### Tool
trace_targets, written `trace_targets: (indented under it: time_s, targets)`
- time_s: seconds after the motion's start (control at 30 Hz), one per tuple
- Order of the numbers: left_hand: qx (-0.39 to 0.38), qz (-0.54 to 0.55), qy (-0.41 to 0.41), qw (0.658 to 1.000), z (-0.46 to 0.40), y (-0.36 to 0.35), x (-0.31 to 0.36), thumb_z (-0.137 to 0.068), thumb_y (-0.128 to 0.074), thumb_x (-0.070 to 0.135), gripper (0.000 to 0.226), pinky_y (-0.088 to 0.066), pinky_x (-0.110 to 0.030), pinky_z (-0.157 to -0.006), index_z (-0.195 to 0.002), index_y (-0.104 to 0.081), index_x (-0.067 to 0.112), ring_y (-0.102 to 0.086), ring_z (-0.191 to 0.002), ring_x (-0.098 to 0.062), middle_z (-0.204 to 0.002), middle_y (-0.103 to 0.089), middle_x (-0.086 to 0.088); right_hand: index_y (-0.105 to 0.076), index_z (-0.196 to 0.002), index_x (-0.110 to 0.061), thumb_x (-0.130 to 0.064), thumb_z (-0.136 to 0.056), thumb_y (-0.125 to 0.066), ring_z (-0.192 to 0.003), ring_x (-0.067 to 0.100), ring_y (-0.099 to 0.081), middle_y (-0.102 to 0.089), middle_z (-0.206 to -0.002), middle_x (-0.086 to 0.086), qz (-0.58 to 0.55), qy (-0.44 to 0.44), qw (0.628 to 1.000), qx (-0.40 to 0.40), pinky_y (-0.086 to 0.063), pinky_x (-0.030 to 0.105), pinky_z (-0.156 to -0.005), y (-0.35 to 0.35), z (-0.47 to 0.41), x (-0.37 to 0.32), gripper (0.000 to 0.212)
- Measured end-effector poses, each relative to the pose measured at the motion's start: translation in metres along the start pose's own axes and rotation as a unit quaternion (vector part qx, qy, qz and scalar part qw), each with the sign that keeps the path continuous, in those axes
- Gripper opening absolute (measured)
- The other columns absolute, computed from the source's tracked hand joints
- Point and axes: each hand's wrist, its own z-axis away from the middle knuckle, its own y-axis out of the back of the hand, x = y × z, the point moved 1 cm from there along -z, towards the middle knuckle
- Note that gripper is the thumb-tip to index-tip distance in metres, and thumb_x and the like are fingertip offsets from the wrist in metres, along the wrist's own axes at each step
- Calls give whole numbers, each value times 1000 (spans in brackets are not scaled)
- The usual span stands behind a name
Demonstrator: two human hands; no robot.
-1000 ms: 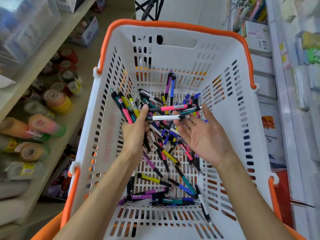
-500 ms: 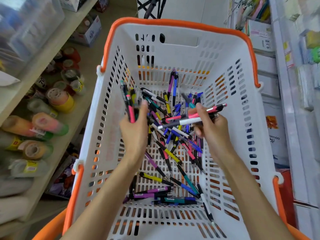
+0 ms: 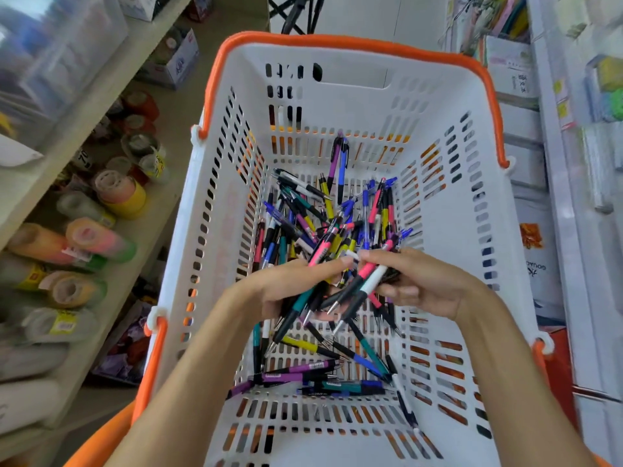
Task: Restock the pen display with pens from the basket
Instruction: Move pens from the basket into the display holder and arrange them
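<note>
A white slotted basket [image 3: 448,230] with an orange rim fills the view. Loose click pens [image 3: 337,210] in pink, blue, yellow, teal and purple lie heaped on its floor. My left hand [image 3: 286,288] and my right hand [image 3: 428,284] meet over the middle of the heap. Together they clasp a bunch of pens [image 3: 347,294], tips pointing down toward me. A pink and a white pen show between my right fingers. Teal and black ones stick out below my left palm. No pen display is in view.
A shelf on the left carries tape rolls [image 3: 118,193] and wrapped roll stacks [image 3: 97,241]. On the right stand white shelving [image 3: 573,203] and boxed goods [image 3: 536,261]. A cardboard box [image 3: 175,65] sits on the floor beyond the basket's left corner.
My hands were apart, each lifting its own few pens. They have come together lower and nearer me, merging the pens into one bunch. The view has tilted slightly.
</note>
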Motion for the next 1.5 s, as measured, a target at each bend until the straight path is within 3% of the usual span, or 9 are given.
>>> trace_targets:
  time_s: [0.17,0.3,0.47,0.57,0.77,1.07,1.23,1.37,1.5]
  targets:
    - [-2,-137,-4,991,7,-3,4,-65,-33,88,98,-28,-39,-115,-129,-59,19,-52,-125,-21,-131,-60,-6,-71,-84,-5,-40,-87,-63,-34,11,-33,-53,-46,6,99,60,987,110,-31,26,-51,-2,-4,1,36]
    - [-1,28,-61,998,4,-7,3,-85,-59,49,47,-55,-25,-79,-113,-65,12,-70,-87,-12,-105,-74,-5,-67,-86,-1,-42,-86,-63,-43,16,-40,-52,-49,5,143,106,955,236,-36,24,-50,-4,-12,1,41]
    - [-28,60,-97,993,8,-12,6,-83,-62,36,29,-51,-17,-60,-108,-62,20,-69,-77,-8,-96,-75,0,-59,-92,-6,-40,-89,-58,-72,20,-57,-61,-85,10,155,195,930,269,-45,28,-70,-10,-16,2,34]
    - [-72,66,-96,991,9,-17,8,-76,-62,40,32,-48,-14,-56,-101,-67,21,-60,-62,-2,-73,-67,11,-52,-120,-21,-37,-96,-49,-93,4,-58,-61,-103,-1,137,204,938,245,-44,20,-81,-17,-22,5,29]
    - [-188,172,0,967,12,-22,8,-84,-58,23,19,-46,-12,-46,-99,-63,14,-51,-48,0,-59,-51,9,-59,-121,-19,-31,-86,-52,-115,19,-60,-63,-126,2,-277,233,925,118,-47,40,-98,-15,-27,-2,38]
    - [-195,185,51,962,23,-27,6,-89,-57,25,14,-49,-13,-51,-98,-61,16,-56,-54,0,-66,-57,10,-71,-100,-9,-37,-102,-29,-99,24,-66,-71,-108,9,-26,131,990,53,-46,40,-96,-19,-15,-2,51]
    - [-161,225,10,961,58,-26,21,-93,-56,24,18,-49,-14,-55,-105,-64,14,-54,-57,-1,-69,-57,9,-69,-109,-27,-45,-102,-23,-119,14,-52,-63,-122,-5,31,147,982,115,-32,42,-108,-32,-1,-28,49]
    - [-71,306,-88,945,93,-17,33,-84,-62,27,19,-51,-19,-62,-99,-61,15,-56,-60,-6,-72,-59,5,-59,-120,-16,-51,-98,-28,-97,15,-61,-63,-118,6,-91,150,970,171,-49,33,-86,-50,25,-55,51]
    - [80,480,-218,846,129,-5,39,-92,-57,24,7,-54,-23,-68,-89,-57,18,-60,-63,-9,-72,-60,3,-61,-112,-12,-57,-95,-29,-91,25,-67,-70,-104,12,-52,100,991,73,-55,33,-77,-83,59,-67,57]
